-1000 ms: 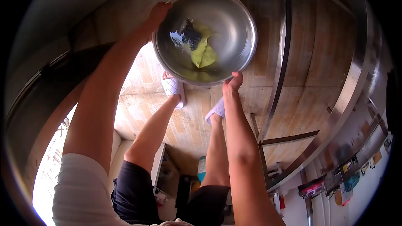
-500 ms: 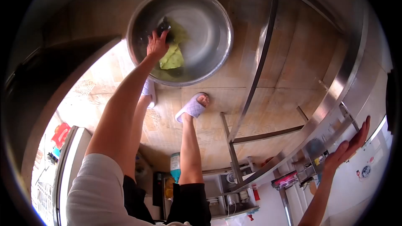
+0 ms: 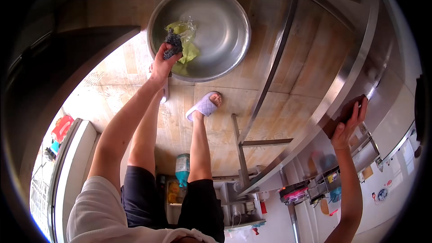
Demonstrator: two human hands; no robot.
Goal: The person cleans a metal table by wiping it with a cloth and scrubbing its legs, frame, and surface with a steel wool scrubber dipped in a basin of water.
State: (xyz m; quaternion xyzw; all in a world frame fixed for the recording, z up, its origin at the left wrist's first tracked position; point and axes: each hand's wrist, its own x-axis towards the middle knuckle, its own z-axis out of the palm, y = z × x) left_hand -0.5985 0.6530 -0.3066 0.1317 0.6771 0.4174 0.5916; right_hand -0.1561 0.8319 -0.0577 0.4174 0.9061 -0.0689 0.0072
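Observation:
My left hand (image 3: 163, 62) grips a dark grey, wiry steel wool scrubber (image 3: 173, 44) above the near left side of a large round metal basin (image 3: 219, 74). Below the scrubber, a yellow-green cloth or sheet (image 3: 190, 53) lies in clear water in the basin, and drops splash beside it. Over on the right, my right hand (image 3: 348, 125) has its fingers stretched out against the shiny metal table (image 3: 326, 112). Nothing shows in that hand.
The table's metal legs and crossbars (image 3: 268, 142) stand right of the basin. A dark, curved-looking edge (image 3: 90, 40) is at the left. My slippered foot (image 3: 203, 106) is on the tiled floor, near a teal-labelled bottle (image 3: 182, 167). Shelves with various goods stand behind.
My left hand has lifted the scrubber out of the water toward me. My right hand has moved from the air onto the metal table. The view has shifted slightly.

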